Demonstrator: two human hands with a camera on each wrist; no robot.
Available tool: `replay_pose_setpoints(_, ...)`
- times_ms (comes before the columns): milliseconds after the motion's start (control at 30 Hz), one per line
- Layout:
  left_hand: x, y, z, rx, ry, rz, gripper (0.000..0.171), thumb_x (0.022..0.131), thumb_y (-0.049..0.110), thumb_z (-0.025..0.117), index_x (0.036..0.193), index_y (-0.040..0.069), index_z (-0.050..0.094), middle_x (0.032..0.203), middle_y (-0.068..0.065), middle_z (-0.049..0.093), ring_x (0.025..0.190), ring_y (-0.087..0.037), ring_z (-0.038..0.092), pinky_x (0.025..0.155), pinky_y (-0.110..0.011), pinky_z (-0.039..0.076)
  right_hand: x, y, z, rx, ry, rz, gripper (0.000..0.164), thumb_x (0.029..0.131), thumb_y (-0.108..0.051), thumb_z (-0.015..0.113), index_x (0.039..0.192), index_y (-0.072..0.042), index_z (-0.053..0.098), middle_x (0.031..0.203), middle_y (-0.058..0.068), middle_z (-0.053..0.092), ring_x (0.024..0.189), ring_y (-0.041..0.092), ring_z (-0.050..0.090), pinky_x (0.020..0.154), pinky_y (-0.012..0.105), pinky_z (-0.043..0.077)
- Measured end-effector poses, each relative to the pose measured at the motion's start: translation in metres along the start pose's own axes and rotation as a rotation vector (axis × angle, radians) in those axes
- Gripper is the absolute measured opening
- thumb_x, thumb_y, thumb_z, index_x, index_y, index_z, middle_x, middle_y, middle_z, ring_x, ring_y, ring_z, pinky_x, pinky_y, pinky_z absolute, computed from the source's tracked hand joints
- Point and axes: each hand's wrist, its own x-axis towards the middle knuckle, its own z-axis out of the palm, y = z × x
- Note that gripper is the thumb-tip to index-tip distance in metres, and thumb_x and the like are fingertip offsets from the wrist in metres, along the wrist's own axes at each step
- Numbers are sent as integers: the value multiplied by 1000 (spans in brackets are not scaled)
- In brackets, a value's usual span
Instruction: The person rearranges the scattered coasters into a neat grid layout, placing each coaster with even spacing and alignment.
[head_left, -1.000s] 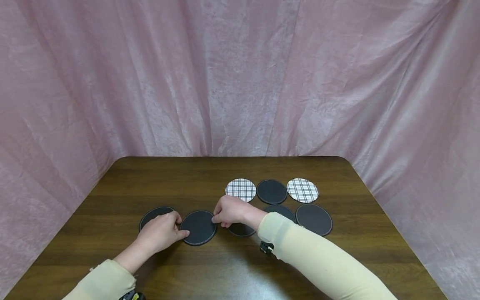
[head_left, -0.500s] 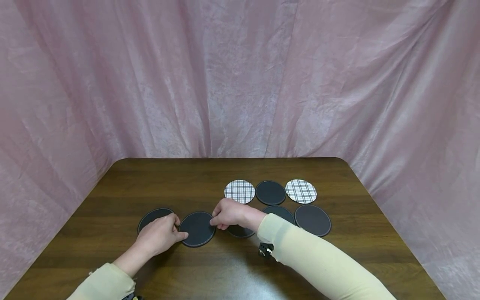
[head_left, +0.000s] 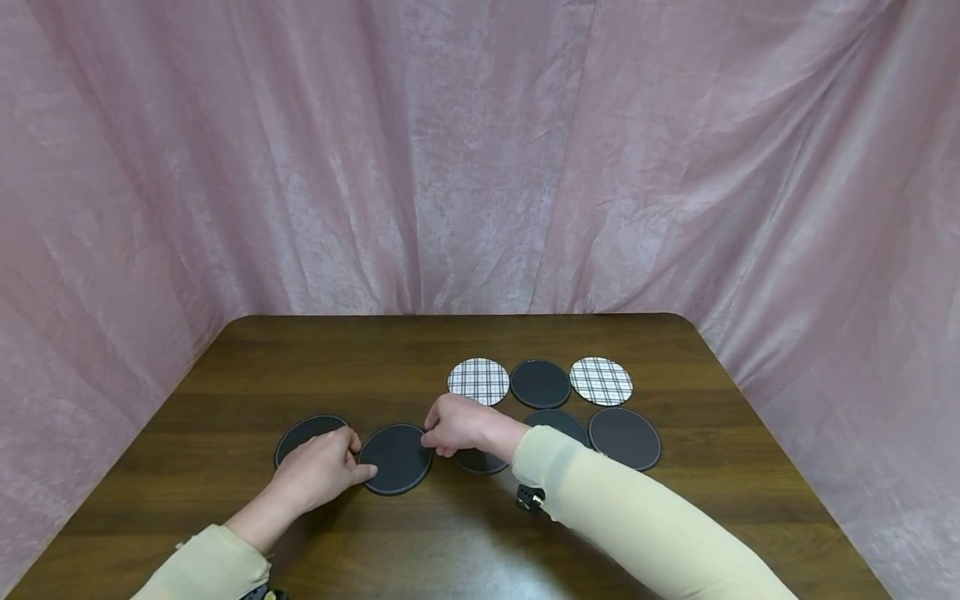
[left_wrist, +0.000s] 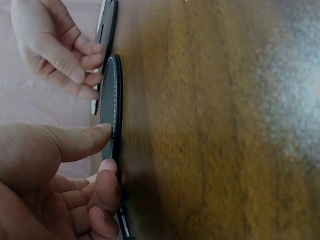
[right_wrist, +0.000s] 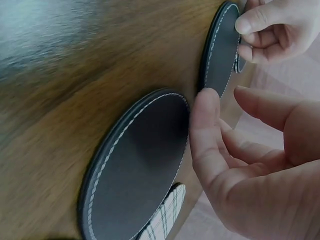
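Note:
In the head view a round black coaster (head_left: 395, 460) with pale edge stitching lies flat on the table, between the two hands. My left hand (head_left: 318, 468) holds its left edge; in the left wrist view the thumb (left_wrist: 90, 142) lies on its face and the index fingertip is at the rim. My right hand (head_left: 467, 423) is at its right edge, thumb tip over the rim and the other fingers curled beside it. Another black coaster (head_left: 303, 435) lies partly hidden behind my left hand. A further black coaster (head_left: 480, 462) is mostly covered by my right hand.
Behind my right hand, a black coaster (head_left: 540, 384) sits between a plaid coaster (head_left: 478, 380) and a second plaid coaster (head_left: 601, 381). Two more dark ones, a half-covered coaster (head_left: 557, 423) and a fully visible coaster (head_left: 625, 438), lie by the right forearm. A pink curtain (head_left: 480, 158) hangs behind the wooden table (head_left: 360, 350).
The whole head view has shifted very slightly. Both hands stay at the edges of the same coaster, with no clear movement.

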Motion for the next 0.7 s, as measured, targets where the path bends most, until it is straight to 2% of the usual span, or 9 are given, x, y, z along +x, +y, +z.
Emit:
replay_pose_setpoints(133,-1,1,-1,12,1,9,40,94,31,89,113,1,72,83,3,65,73,-15,59,69,-39,50,-6,2,-3,21,-32,8,20,104,-8,76,117,8,77,83,12,78,83,26,81,77,33,64)
replay_pose_setpoints(367,-2,4,-3,24,-5,9,43,96,31,88,117,-2,70,83,3,65,73,-15,59,70,-40,51,-14,-1,0,140,-48,53,14,104,-3,73,106,9,78,83,17,76,85,33,81,75,34,65)
replay_pose_setpoints(700,-1,3,-1,16,1,-5,45,94,34,90,114,-1,70,86,2,69,76,-16,62,72,-43,54,-20,0,6,328,-27,109,15,102,-1,73,108,12,77,94,23,76,87,32,78,83,38,65)
